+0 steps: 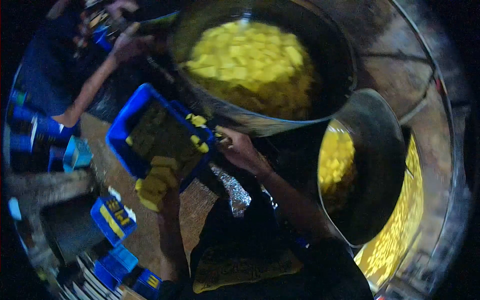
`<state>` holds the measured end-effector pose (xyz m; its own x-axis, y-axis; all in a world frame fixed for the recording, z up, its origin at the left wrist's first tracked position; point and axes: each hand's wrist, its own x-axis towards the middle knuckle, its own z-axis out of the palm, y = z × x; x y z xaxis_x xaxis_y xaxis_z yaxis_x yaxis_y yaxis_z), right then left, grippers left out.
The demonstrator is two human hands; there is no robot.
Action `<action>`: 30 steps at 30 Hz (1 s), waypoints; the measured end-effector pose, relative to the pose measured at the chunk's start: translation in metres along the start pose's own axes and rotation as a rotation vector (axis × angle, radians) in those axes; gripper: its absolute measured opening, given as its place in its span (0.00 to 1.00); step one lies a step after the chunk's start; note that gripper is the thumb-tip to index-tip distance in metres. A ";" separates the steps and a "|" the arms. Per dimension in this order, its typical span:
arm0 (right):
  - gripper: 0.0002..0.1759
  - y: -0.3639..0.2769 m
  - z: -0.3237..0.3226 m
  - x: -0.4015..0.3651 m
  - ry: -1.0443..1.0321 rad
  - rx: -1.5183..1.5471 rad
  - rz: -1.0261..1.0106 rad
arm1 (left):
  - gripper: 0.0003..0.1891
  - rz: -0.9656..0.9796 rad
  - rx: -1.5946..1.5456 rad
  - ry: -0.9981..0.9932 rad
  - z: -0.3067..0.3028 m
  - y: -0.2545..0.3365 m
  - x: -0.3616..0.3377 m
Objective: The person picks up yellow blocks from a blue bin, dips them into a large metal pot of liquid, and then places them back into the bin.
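Observation:
A deep blue plastic crate (120, 117), tilted, lies in front of me with dark liquid or a dark bottom inside. At its near edge my left hand (169, 196) is closed around dull yellow blocks (149, 192), tofu-like in look; blur softens their outlines. My right hand (241, 150) is closed at the crate's right rim, its fingertips partly hidden. Small yellow pieces (200, 145) cling to the crate near it. Beyond the crate, a large metal pan (280, 127) holds many yellow cubes (250, 55).
Right of me, a tilted round pan (372, 165) also holds yellow pieces, beside a vat of yellow pieces (395, 235). Another person's arm (95, 87) reaches in at the upper left. Blue containers (114, 220) stand at the lower left on the brown floor.

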<state>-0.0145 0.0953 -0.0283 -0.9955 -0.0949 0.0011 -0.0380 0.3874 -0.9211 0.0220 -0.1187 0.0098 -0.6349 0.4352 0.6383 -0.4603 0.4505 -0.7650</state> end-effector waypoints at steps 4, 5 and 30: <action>0.19 -0.059 -0.099 -0.084 0.256 0.140 -0.088 | 0.17 0.112 -0.242 -0.069 -0.021 0.038 -0.016; 0.18 -0.064 -0.133 -0.105 0.385 0.132 -0.048 | 0.18 0.179 -0.292 -0.152 -0.020 0.045 -0.029; 0.30 0.422 -0.233 -0.304 0.019 -0.605 0.516 | 0.24 0.008 -1.390 -0.678 -0.154 0.101 -0.030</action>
<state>0.2522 0.5017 -0.3267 -0.9015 0.2459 -0.3561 0.3931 0.8094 -0.4362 0.0901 0.0342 -0.0733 -0.9643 0.1908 0.1835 0.2205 0.9625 0.1578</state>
